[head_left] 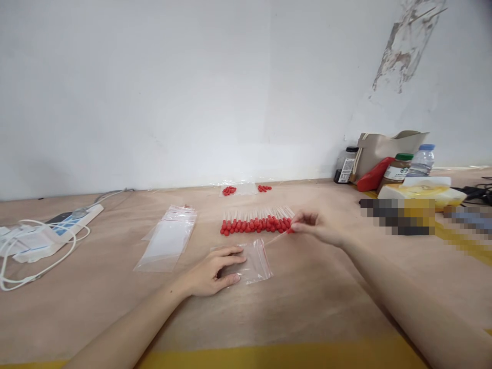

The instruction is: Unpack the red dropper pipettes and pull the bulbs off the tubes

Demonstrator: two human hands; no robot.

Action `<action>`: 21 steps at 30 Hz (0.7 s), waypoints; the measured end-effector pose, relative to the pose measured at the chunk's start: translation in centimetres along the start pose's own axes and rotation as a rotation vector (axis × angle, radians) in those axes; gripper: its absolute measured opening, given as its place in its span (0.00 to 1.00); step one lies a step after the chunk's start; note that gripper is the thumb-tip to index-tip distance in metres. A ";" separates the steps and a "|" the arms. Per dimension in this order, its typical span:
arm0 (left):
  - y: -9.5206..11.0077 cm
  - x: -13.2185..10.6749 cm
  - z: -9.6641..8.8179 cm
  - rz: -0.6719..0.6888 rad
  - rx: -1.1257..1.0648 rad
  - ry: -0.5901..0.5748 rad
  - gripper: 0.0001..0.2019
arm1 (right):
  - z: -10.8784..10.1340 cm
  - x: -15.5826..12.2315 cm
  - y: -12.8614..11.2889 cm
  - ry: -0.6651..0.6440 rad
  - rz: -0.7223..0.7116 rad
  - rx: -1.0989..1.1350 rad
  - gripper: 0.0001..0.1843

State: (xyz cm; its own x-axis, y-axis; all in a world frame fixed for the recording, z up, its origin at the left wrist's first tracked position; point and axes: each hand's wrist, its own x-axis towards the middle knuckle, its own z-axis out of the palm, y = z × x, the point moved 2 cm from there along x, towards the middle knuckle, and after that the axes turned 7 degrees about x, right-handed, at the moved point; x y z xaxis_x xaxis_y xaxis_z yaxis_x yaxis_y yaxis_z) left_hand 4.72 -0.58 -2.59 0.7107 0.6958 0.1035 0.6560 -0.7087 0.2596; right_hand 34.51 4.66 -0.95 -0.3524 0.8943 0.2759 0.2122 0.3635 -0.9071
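Note:
My left hand (215, 271) lies with fingers apart on a clear zip bag (255, 261), pressing it to the table. The bag's red-lined zip edge faces right. My right hand (313, 225) pinches a dropper (290, 230) by its red bulb; the thin clear stem slants down and left toward the bag's mouth. Just beyond the bag stands a row of several similar droppers (253, 224), red bulbs toward me and clear stems pointing away. The pinching fingertips are at the row's right end. How far the stem tip reaches past the bag's edge is hard to tell.
Flat zip bags (167, 241) lie stacked at left. Near the wall, bags with red-bulbed pieces (229, 190) rest. A power strip (57, 238) with white cables is far left. At right are a dark-capped bottle (346, 166), a green-lidded jar (397, 171) and a tissue pack (421, 193).

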 end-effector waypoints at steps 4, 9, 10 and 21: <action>0.8 0.5 -0.9 0.016 0.011 0.094 0.16 | -2.4 0.7 0.6 0.483 -0.092 0.099 0.19; 2.3 1.8 -0.1 0.149 0.057 0.018 0.23 | -0.6 1.4 2.9 0.651 -0.133 -0.162 0.17; 2.5 1.9 0.2 0.169 0.063 -0.032 0.24 | -0.1 1.5 3.3 0.647 -0.138 -0.231 0.16; -1.1 1.9 0.1 -0.324 -0.138 0.280 0.11 | 2.0 1.5 2.9 0.473 -0.192 -0.688 0.15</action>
State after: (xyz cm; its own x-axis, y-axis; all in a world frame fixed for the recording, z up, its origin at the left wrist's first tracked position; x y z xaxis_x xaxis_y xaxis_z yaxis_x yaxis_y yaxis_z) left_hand 5.42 1.53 -2.82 0.3651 0.8976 0.2469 0.7801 -0.4397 0.4451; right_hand 32.76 6.56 -3.77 -0.0536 0.7601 0.6476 0.7475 0.4605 -0.4787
